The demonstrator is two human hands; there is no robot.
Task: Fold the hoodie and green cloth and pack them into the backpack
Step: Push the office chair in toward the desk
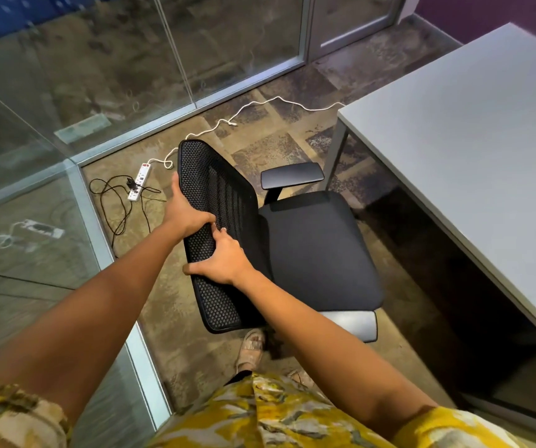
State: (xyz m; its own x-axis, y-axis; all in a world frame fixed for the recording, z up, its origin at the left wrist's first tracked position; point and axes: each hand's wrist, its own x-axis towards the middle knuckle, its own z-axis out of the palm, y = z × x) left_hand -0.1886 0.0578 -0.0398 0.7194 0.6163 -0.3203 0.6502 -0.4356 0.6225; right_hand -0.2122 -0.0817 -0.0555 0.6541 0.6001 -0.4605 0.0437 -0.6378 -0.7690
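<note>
No hoodie, green cloth or backpack shows in the head view. A black office chair stands on the carpet, its mesh backrest (218,189) towards me and its seat (312,250) facing the table. My left hand (186,211) grips the backrest's left edge, thumb along the frame and fingers curled over the mesh. Just below it, my right hand (219,260) holds the same edge, fingers curled round it.
A grey table (473,147) fills the right side. Glass partitions (98,76) with metal frames run along the left and back. A white power strip (139,182) lies on the floor with black and white cables (253,106). My sandalled foot (252,347) is under the chair.
</note>
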